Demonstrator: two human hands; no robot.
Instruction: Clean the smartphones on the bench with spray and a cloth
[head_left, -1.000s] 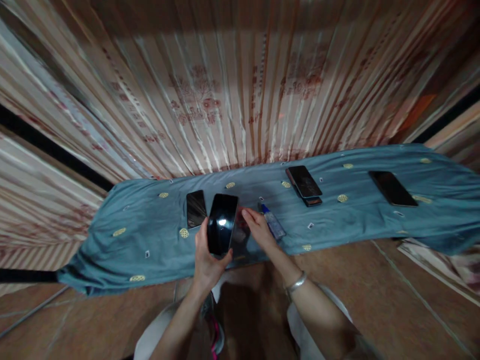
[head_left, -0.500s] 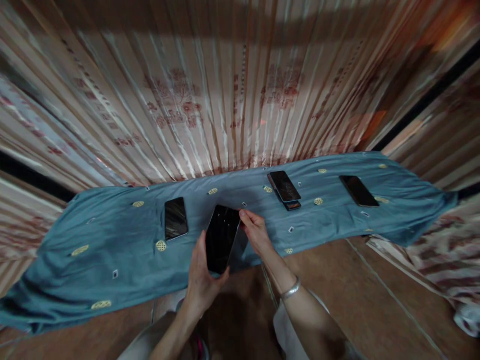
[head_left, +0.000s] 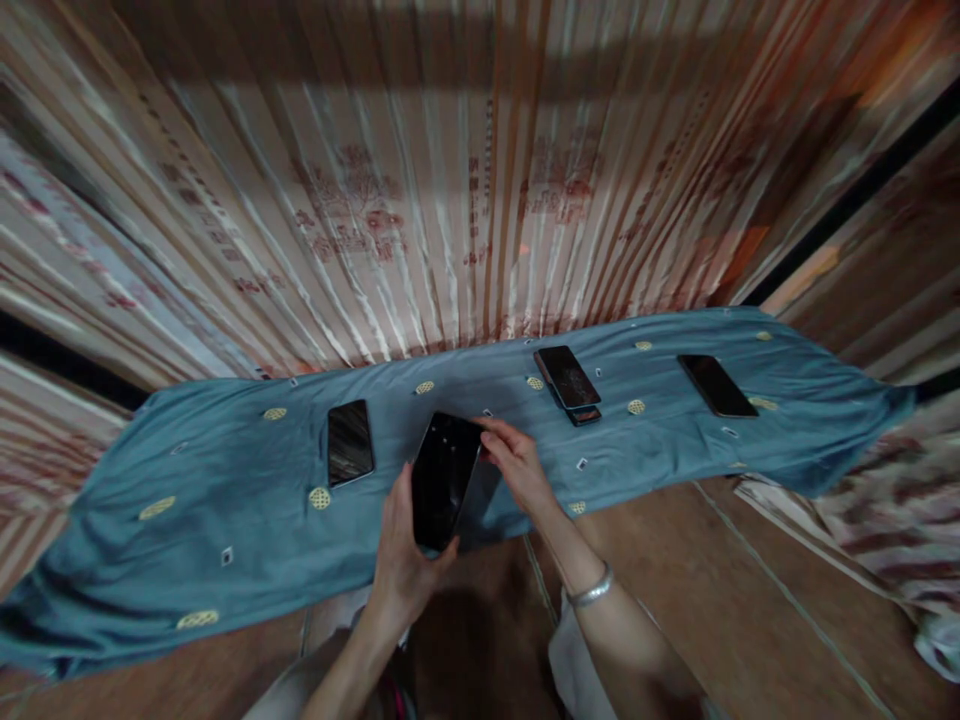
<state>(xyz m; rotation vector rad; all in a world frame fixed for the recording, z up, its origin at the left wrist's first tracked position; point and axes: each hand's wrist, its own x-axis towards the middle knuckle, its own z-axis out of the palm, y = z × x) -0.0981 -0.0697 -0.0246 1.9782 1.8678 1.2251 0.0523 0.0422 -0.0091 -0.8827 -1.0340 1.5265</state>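
Since half a second ago little has shifted: the view has settled slightly, and the right hand (head_left: 517, 462) has slid its fingertips a touch further over the top corner of the held phone (head_left: 444, 480).

Behind everything hangs a striped, pleated curtain (head_left: 420, 210) with reddish printed motifs, filling the far half of the view. Below it a long blue cloth (head_left: 225, 480), dotted with small yellow medallions, lies spread across the brown tiled floor (head_left: 750, 620), from the near left to the far right.

Three other dark phones lie flat on the cloth, screens up and well apart: one (head_left: 349, 442) just left of the hands, a stacked pair (head_left: 568, 379) further right, where the upper phone lies on another device whose end peeks out beneath, and a single one (head_left: 716, 385) near the right end. Laid out apart like this, each stays easy to reach. No container is in view.

The left hand (head_left: 401, 560) cradles the held phone from below, thumb against its left edge and fingers curled around its bottom end, tilting the glass toward the camera, just above the near edge of the cloth. The right hand pinches the phone's upper right corner, seemingly to steady it. A silver bangle (head_left: 591, 590) sits on the right wrist.
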